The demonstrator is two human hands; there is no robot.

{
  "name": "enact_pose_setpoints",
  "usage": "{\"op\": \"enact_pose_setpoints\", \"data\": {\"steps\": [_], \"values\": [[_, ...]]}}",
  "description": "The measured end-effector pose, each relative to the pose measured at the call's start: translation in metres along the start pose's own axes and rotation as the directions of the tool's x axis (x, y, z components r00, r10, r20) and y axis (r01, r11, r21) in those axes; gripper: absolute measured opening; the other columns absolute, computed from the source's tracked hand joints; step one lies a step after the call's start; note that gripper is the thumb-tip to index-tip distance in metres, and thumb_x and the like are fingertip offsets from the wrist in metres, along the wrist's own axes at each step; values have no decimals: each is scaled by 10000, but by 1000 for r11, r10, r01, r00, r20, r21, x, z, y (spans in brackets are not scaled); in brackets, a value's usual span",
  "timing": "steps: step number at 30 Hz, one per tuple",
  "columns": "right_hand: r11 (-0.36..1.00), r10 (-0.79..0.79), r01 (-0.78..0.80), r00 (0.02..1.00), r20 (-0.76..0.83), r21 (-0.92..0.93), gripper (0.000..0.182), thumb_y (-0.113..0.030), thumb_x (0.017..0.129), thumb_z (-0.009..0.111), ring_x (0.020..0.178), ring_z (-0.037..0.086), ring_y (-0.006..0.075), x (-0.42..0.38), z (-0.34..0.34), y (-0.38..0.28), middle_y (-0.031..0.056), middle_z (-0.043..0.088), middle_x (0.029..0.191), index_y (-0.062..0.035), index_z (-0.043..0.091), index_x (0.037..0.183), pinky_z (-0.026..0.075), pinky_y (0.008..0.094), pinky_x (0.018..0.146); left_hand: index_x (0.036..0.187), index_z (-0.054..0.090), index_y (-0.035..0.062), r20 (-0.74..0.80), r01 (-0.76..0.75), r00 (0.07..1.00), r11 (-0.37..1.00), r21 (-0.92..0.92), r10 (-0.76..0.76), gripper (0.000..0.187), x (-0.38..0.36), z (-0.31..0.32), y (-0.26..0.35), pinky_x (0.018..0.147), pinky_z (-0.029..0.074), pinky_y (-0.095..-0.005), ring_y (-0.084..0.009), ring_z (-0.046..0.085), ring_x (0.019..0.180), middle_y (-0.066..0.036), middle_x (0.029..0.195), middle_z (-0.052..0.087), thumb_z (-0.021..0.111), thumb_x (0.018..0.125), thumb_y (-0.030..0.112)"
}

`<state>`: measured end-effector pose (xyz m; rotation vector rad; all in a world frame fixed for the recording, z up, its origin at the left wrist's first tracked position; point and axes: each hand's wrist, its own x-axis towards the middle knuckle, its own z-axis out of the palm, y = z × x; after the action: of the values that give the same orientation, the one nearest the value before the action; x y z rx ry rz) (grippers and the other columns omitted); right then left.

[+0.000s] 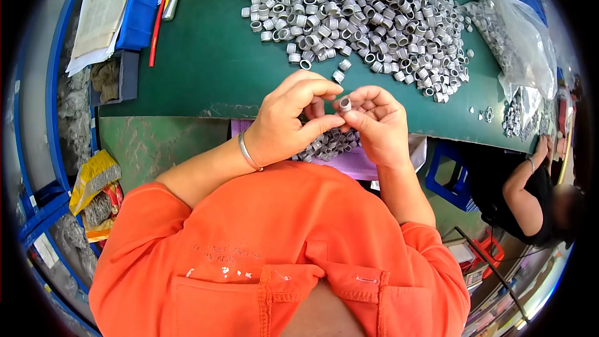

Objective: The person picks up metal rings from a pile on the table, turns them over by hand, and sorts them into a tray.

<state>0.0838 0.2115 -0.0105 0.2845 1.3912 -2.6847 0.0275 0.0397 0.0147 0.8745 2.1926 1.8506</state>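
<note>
A small grey metal ring (345, 105), short and threaded-looking, stands between my hands just over the table's front edge. My right hand (379, 123) pinches it between thumb and forefinger, with its open end showing. From the left, the curled thumb and forefinger of my left hand (292, 111) meet at the same ring; their exact contact is partly hidden. Below my hands, many similar rings lie in a heap (331, 143) on pink-purple material at my lap. Beyond them, a large pile of such rings (368, 15) covers the green table (206, 56), with two loose rings close to my fingers.
Clear plastic bags (521, 43) of small parts lie at the right. A blue bin (142, 9), papers, a red pencil (157, 34) and a grey box (128, 75) stand at the left. Another person (527, 193) sits at the right beside a blue stool (449, 175).
</note>
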Motion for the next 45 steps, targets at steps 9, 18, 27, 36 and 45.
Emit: {"op": "enact_pose_setpoints", "data": {"steps": [9, 18, 27, 36, 45], "values": [[932, -157, 140, 987, -25, -335, 139, 46, 841, 574, 728, 618, 137, -5, 8, -1, 82, 624, 861, 24, 636, 963, 489, 221, 580, 1022, 590, -62, 219, 451, 891, 731, -512, -397, 193, -4, -5, -8, 744, 532, -266, -157, 629, 842, -93, 964, 610, 597, 831, -30], [20, -448, 527, 764, 464, -849, 191, 80, 789, 562, 747, 565, 257, 27, 7, -1, 120, 566, 903, -10, 624, 945, 462, 281, 649, 1029, 585, -53, 255, 519, 833, 532, -669, -491, 189, -4, -7, -14, 738, 538, -257, -151, 636, 847, -95, 939, 627, 578, 842, -22], [460, -513, 517, 818, 260, -722, 218, -2, 708, 731, 642, 563, 127, 6, 18, 4, 70, 609, 800, -16, 615, 893, 447, 222, 502, 1000, 584, -43, 78, 309, 941, 746, -589, -328, 173, -5, 2, -13, 760, 527, -246, -124, 609, 871, -86, 954, 607, 515, 846, -78], [298, -580, 591, 736, 349, -750, 234, 35, 692, 722, 663, 584, 148, 5, 21, 1, 86, 621, 819, -12, 626, 901, 464, 230, 493, 1011, 554, -59, 157, 409, 906, 722, -557, -393, 154, -5, -12, -6, 757, 525, -265, -154, 615, 864, -120, 964, 608, 555, 861, -21], [556, -474, 490, 850, 228, -671, 177, 43, 738, 681, 644, 588, 116, -2, 19, 6, 94, 625, 819, 18, 630, 906, 472, 211, 532, 943, 604, -56, 140, 381, 919, 743, -551, -368, 127, -9, -10, -7, 707, 524, -229, -111, 626, 771, -86, 869, 650, 585, 871, 47]]}}
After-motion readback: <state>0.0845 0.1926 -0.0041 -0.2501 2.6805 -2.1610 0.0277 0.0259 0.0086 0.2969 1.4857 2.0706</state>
